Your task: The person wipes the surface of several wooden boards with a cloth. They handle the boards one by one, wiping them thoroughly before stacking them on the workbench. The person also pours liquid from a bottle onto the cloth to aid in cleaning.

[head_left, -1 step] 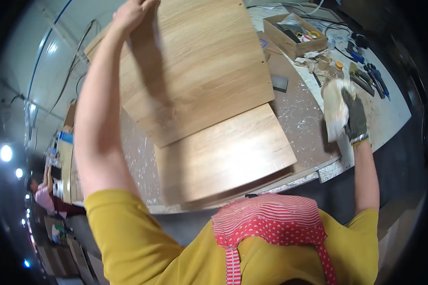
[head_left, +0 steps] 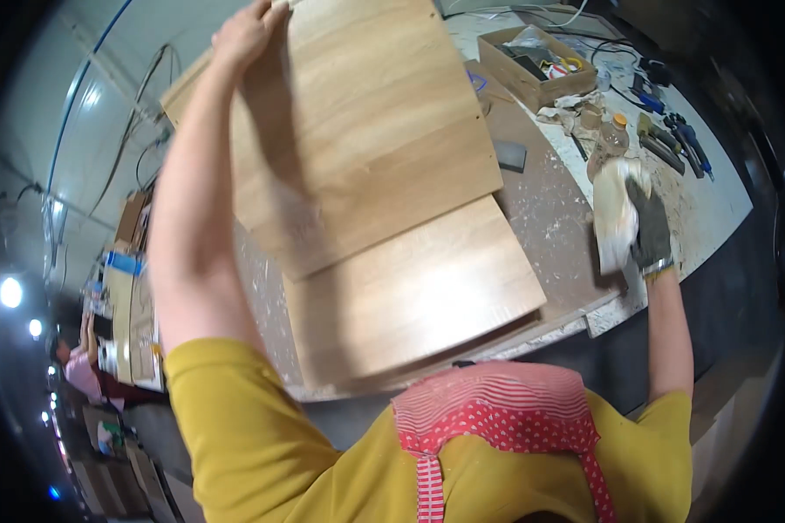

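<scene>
My bare left hand [head_left: 246, 37] is up at the far end of a wood-grain panel [head_left: 384, 113], its fingers closed on the panel's edge. The panel lies tilted across the bench, its near edge resting over a second wood-grain board [head_left: 419, 296]. My left arm casts a long shadow across both. At the right, my right hand [head_left: 651, 222], in a dark glove, is closed on a crumpled, stained whitish rag [head_left: 615, 213], held over the bench beside a clear bottle with an orange cap [head_left: 613, 135].
A cardboard box [head_left: 541, 83] of odds and ends stands at the back right. Pliers and other hand tools [head_left: 672, 144] lie beyond the bottle. A small grey block [head_left: 509, 156] sits on the brown bench top [head_left: 563, 235]. Another person [head_left: 85, 370] works far off at the left.
My left hand and arm have shifted slightly right, and the upper panel's near-left corner sits a little lower. The rag and my right hand have dropped slightly.
</scene>
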A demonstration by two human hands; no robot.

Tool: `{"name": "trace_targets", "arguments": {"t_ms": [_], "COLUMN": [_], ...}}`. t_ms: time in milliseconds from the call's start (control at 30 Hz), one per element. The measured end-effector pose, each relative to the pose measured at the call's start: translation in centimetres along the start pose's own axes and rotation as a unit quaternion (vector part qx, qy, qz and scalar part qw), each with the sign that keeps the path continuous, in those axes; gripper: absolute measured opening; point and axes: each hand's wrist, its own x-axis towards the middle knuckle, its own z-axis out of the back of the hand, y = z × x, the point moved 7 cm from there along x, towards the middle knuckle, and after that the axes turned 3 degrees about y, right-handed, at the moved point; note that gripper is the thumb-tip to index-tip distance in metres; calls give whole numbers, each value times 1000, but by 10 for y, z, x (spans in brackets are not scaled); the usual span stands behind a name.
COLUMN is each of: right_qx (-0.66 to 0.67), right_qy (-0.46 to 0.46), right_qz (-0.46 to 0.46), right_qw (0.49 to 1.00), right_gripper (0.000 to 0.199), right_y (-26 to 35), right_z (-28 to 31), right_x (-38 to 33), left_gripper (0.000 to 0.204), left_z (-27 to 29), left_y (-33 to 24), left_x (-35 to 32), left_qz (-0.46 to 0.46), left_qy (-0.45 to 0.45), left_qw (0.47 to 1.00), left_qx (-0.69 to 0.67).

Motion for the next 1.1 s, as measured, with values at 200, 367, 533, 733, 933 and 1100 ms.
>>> {"name": "trace_targets", "arguments": {"t_ms": [200, 367, 533, 733, 933, 1100], "right_qx": [-76, -613, -333, -429, -412, -513], "right_qy": [-92, 13, -12, 320, 410, 237], "right_qz": [-86, 171, -7, 414, 256, 371], "right_qw": [989, 771, 943, 736, 773, 737], "right_gripper": [34, 35, 33, 27, 24, 24], "right_y": [-40, 16, 47, 76, 3, -38], "right_z": [25, -9, -54, -284, -344, -384], "right_x": [-71, -87, -45, -101, -24, 37], "left_gripper": [51, 49, 44, 46, 46, 44], "left_z": [-156, -261, -291, -271, -225, -228], "left_y": [3, -2, -2, -7, 32, 25], "left_x": [9, -62, -115, -180, -244, -238], "left_qz": [81, 105, 117, 77, 120, 120], "left_qy": [50, 166, 227, 217, 252, 239], "left_qw": [994, 967, 951, 964, 957, 959], "left_qx": [-60, -162, -176, -129, -74, -90]}}
